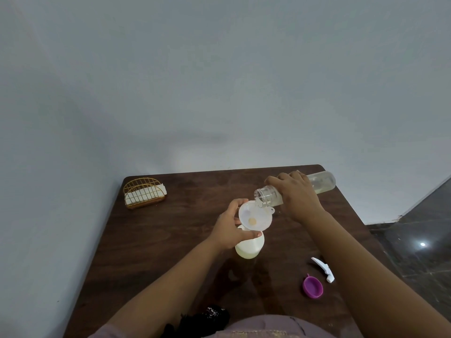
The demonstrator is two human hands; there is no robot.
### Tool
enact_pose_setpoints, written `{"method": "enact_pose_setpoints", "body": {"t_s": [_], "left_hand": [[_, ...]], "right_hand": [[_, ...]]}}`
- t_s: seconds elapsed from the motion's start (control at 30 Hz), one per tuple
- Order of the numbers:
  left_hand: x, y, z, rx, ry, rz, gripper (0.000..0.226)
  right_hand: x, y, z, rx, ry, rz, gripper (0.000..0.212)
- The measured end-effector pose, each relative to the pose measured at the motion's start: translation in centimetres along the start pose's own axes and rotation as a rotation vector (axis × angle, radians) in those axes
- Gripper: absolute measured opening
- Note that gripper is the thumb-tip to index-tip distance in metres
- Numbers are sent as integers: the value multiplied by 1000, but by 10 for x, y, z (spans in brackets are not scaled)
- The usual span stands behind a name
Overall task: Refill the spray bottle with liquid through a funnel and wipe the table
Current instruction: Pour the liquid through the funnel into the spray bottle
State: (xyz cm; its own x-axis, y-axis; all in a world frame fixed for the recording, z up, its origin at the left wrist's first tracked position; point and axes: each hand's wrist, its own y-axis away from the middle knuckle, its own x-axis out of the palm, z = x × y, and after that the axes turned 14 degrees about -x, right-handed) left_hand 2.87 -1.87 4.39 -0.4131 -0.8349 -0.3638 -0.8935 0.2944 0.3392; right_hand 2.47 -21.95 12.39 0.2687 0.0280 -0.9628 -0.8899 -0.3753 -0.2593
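**Over the funnel: bottle mouth meeting the rim**

Head view: right hand [296, 193] is wrapping, fingers closed, around the clear refill bottle [296, 189], tipping it. Long axis is running up-right to down-left, w/ the mouth just above the far edge of the white funnel [255, 218]. Left hand [228, 230] is pinching the funnel rim, steadying it atop the spray bottle [249, 247] at mid-table [170, 240]. Can't tell if liquid is flowing. Sprayer head [323, 269] and purple cap [312, 287] are lying apart, near right.
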Motion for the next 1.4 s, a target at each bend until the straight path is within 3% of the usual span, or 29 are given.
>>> {"method": "enact_pose_setpoints", "body": {"t_s": [1.4], "left_hand": [[-3, 4, 0, -8, 2, 13, 87]], "right_hand": [[-2, 1, -1, -1, 2, -3, 54]]}}
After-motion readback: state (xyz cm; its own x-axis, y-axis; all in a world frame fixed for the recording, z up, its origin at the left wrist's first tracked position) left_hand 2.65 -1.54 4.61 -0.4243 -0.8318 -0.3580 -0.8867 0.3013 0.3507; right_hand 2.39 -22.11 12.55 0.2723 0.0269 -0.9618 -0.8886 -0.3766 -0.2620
